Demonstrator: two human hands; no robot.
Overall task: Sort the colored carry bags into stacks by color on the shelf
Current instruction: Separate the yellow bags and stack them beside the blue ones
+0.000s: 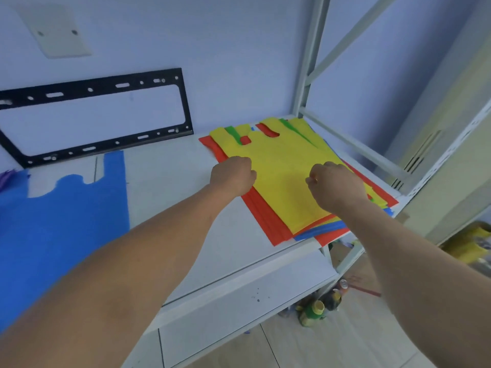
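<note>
Yellow bag (281, 160) tops mixed pile, both hands' curled fingers (312, 180) gripping it.

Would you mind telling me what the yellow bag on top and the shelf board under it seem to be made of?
Yellow carry bag: probably thin non-woven fabric, matte, lying flat with clean die-cut handle holes. Shelf board: looks like white-painted metal or laminate, smooth with a faint sheen; which one, I cannot tell.

Black slotted metal bracket (95, 115) leaned against wall; blank cover plate (59, 33) mounted above; bottles (322, 306) seen on floor below.
</note>
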